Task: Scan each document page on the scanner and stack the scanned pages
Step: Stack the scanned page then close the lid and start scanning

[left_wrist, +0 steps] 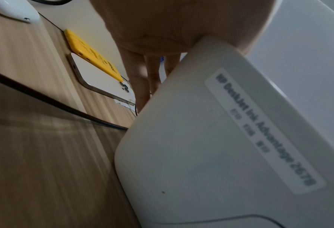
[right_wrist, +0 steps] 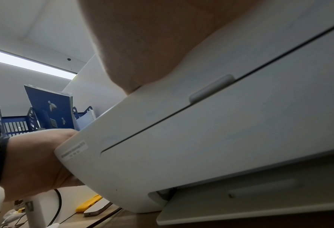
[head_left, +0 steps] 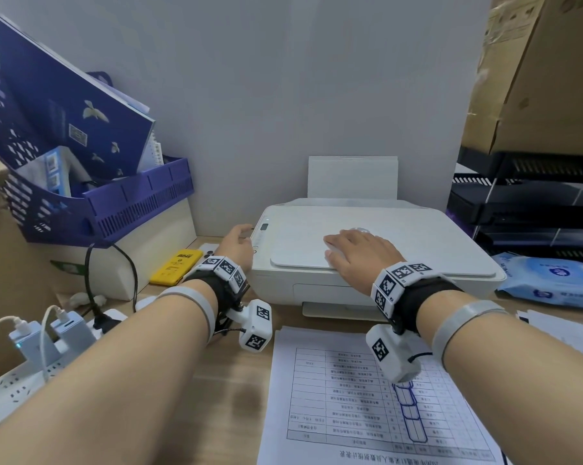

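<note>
Pale grey wall backs a wooden tabletop (head_left: 216, 407) where a white scanner (head_left: 367, 243) sits with its lid (head_left: 357, 239) closed, a printed document page (head_left: 343, 407) lying flat just in front of it. At the scanner's left edge, beside the control panel, the left hand (head_left: 238, 245) rests with fingers (left_wrist: 142, 80) straight and relaxed down its side, gripping nothing, while the right hand (head_left: 360, 255) lies flat on the lid, fingers extended and open. Left of the scanner lie a yellow card (head_left: 177, 266) and a phone (left_wrist: 100, 80), with a blue file tray (head_left: 108, 209) behind and a blue wipes pack (head_left: 551, 280) to the right.
</note>
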Demonstrator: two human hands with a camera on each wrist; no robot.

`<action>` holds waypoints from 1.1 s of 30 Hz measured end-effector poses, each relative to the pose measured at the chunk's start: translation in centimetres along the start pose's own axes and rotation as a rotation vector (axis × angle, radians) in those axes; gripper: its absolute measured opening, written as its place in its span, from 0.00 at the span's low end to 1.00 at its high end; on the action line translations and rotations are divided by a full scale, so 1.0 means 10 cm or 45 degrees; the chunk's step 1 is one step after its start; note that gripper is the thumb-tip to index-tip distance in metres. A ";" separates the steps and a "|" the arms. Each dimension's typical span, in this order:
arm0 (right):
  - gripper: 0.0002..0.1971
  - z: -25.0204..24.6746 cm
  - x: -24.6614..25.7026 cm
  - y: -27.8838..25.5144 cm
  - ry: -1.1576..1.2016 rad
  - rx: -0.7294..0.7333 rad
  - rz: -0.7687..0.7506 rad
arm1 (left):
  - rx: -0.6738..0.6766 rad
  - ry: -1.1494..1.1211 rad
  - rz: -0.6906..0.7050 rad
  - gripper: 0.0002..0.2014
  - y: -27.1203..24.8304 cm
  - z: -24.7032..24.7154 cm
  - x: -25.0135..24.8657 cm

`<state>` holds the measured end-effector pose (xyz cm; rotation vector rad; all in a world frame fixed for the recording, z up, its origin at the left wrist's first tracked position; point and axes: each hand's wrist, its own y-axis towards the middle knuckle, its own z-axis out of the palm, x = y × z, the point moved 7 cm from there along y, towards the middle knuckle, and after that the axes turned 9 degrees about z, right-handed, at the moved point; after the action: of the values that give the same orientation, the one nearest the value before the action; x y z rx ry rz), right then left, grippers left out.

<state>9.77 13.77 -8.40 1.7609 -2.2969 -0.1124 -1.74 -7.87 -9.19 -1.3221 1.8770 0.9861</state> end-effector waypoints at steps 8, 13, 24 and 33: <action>0.25 0.01 0.00 -0.01 0.003 0.004 0.002 | -0.002 -0.005 0.016 0.20 -0.01 0.01 0.01; 0.25 0.01 0.00 -0.01 0.001 -0.003 -0.003 | -0.003 -0.060 -0.003 0.19 0.01 0.03 0.05; 0.25 -0.01 0.01 -0.03 -0.005 0.007 0.005 | -0.004 -0.072 -0.014 0.19 0.03 0.04 0.07; 0.25 0.00 0.00 0.00 0.007 -0.007 0.006 | 0.009 -0.050 -0.006 0.20 0.11 0.06 0.12</action>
<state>9.81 13.80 -8.43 1.7506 -2.2947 -0.1125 -3.12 -7.68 -10.30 -1.2937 1.8452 0.9953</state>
